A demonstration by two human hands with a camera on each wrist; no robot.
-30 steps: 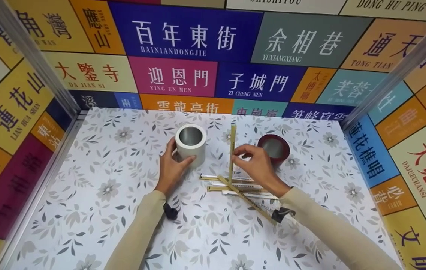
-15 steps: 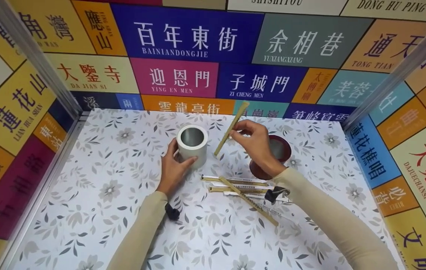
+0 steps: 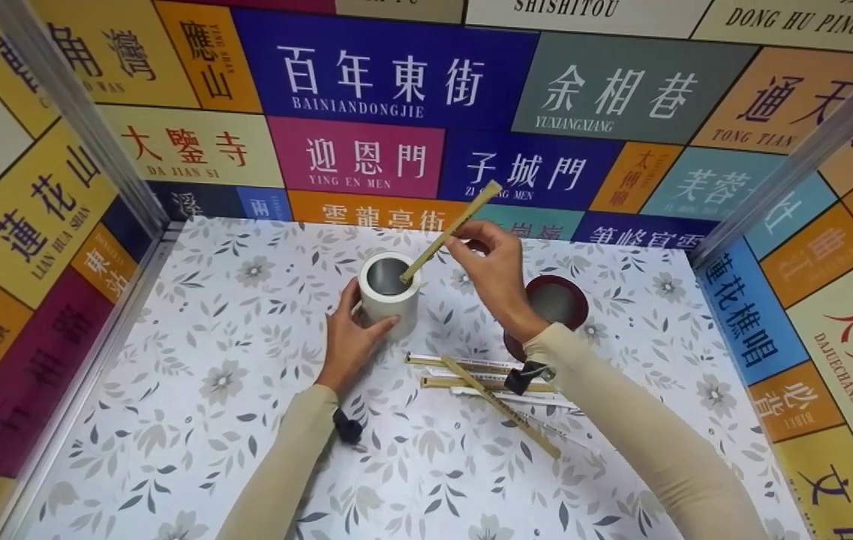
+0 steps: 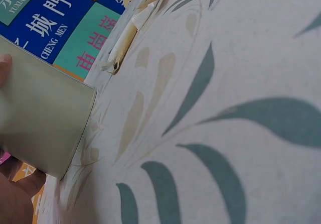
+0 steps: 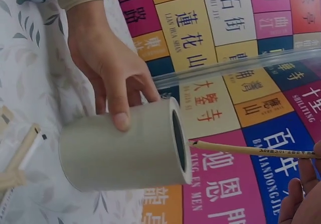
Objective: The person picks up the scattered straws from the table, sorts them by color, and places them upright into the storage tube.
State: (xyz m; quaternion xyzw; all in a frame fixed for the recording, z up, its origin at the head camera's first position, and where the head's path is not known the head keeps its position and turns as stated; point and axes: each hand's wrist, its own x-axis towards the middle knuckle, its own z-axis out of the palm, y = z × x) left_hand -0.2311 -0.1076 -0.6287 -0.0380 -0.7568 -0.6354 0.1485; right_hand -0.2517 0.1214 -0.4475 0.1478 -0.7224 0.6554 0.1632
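Observation:
My left hand (image 3: 347, 334) grips a pale grey-green cylindrical cup (image 3: 390, 309) standing on the table, thumb on its near side. In the right wrist view the left thumb presses the wall of this cup (image 5: 120, 151). Between thumb and fingertips, my right hand (image 3: 492, 262) pinches a long thin tan stick (image 3: 464, 216) with small dark print. The stick slants, its lower end at the right of the cup's mouth. The right wrist view shows the tip of the stick (image 5: 230, 147) close by the rim; whether it touches is unclear. The left wrist view shows the cup (image 4: 40, 113) up close.
A dark red cup (image 3: 557, 280) stands behind my right forearm, partly hidden. Several similar tan and white sticks (image 3: 501, 407) lie in a loose pile before the cups. Printed panels (image 3: 377, 82) wall the floral table (image 3: 171, 360) at the back and sides.
The right hand has lifted its stick off the pile, tilted it, and carried it up and left to the pale cup's mouth. The left hand keeps its grip on the cup.

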